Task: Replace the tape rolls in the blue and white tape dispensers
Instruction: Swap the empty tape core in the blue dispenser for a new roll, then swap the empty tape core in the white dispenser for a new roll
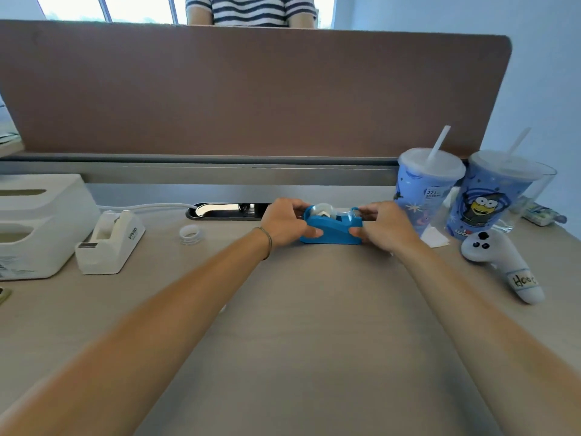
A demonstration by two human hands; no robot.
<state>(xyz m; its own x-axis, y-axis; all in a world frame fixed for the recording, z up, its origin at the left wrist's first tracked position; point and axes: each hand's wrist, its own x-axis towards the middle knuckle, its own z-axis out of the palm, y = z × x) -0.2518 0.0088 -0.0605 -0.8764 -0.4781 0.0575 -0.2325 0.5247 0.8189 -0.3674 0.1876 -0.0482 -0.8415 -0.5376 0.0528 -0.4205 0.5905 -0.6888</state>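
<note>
Both hands grip one blue tape dispenser [331, 226], which stands on the desk [314, 325] near the middle of its far edge. The left hand [284, 221] closes round the dispenser's left end: thumb low against the near side wall, fingers curled over the top beside the tape roll [323, 210] seated in it. The right hand [385, 225] closes on the right end, thumb on the near wall and fingertips pinched at the cutter end; whether they also hold a strip of tape cannot be told. The dispenser lies directly between the two hands, touching both.

Both forearms are bare and stretch straight forward from the near edge, converging on the dispenser. A thin bracelet [267, 239] circles the left wrist.

Count of task items: two dispensers, one blue, one white. The white tape dispenser [110, 247] stands well to the left, untouched, with a roll in it. One loose tape roll [189, 234] lies flat between the white dispenser and the left hand.

Other items: two blue printed cups [424, 190] with lids and straws at the far right corner, one white controller [500, 262] just in front of them, one white tissue box [41, 221] at the left edge.
</note>
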